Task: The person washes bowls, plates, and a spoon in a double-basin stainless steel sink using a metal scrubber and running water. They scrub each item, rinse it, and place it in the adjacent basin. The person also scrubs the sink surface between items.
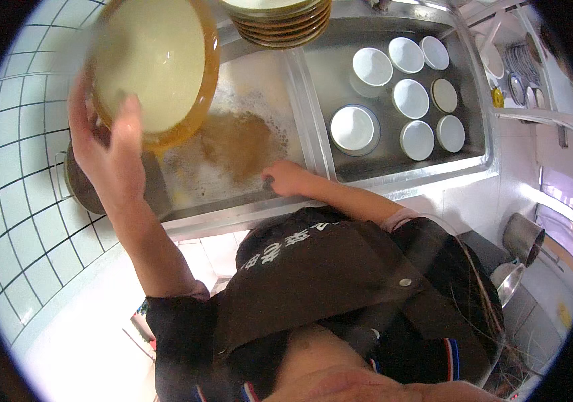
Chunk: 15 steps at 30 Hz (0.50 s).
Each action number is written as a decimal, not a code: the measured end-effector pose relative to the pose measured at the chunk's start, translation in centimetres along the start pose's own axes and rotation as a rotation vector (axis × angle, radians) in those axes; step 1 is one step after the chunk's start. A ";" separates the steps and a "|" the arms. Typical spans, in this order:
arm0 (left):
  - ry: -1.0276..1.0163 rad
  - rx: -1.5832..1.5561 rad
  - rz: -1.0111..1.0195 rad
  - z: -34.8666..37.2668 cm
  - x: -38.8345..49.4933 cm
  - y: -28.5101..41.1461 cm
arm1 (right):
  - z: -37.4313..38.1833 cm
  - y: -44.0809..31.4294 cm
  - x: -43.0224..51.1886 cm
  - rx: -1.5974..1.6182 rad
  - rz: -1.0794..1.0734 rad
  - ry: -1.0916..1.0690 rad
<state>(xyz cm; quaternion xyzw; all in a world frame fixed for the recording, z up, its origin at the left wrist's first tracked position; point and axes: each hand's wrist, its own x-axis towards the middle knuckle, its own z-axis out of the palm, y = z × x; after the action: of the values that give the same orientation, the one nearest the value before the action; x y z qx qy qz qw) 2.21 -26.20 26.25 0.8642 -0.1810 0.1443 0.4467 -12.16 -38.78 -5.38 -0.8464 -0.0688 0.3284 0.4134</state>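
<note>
My left hand (115,145) grips a large brown-rimmed bowl (150,65) with a pale yellow inside, raised and tilted over the left end of the steel sink. The thumb lies on the inner side; the other fingers are partly hidden behind the bowl. My right hand (286,178) is low in the left basin at its near edge, fingers curled over a small dark thing I cannot make out. Cloudy, foamy water with a brown patch (246,145) lies in that basin (311,115). A stack of brown-rimmed dishes (281,22) stands at the far side, over the divider.
Several white bowls (411,99) stand in the right basin (417,173). A dark round container (83,186) is at the left basin's end, beside the tiled wall (20,151). Shelves with plates (522,63) are at far right, with a steel pot (522,238) lower down.
</note>
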 end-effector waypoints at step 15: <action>-0.410 -0.642 -0.417 11.3 11.8 0.4 | 0.1 0.6 -0.2 0.199 -0.055 0.078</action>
<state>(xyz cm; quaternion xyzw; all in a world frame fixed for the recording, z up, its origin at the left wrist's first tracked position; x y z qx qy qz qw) 13.59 -37.85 25.08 0.7102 -0.1234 -0.1874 0.6673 -12.48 -39.18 -5.77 -0.8110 -0.0430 0.2890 0.5069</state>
